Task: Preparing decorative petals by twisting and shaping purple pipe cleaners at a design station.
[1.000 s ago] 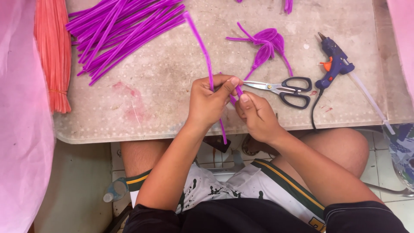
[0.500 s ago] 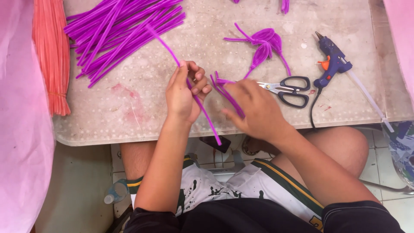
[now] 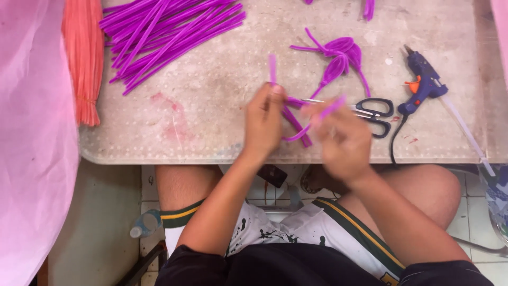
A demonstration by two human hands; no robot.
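Note:
My left hand (image 3: 263, 123) and my right hand (image 3: 341, 139) both grip one purple pipe cleaner (image 3: 295, 121) over the near edge of the worn table (image 3: 211, 95). The pipe cleaner is bent into loops between the hands; one end sticks up above my left fingers, another pokes out past my right fingers. My right hand is blurred by motion. Black-handled scissors (image 3: 373, 111) lie just beyond my right hand.
A pile of straight purple pipe cleaners (image 3: 169, 32) lies at the back left. A finished purple bow shape (image 3: 338, 55) sits at the back centre. A blue glue gun (image 3: 423, 85) with its cord lies at right. An orange bundle (image 3: 83, 58) and pink cloth (image 3: 26, 132) are at left.
The long straight end of the pipe cleaner has been folded in; it now forms short loops between my hands, which have shifted slightly toward the table edge.

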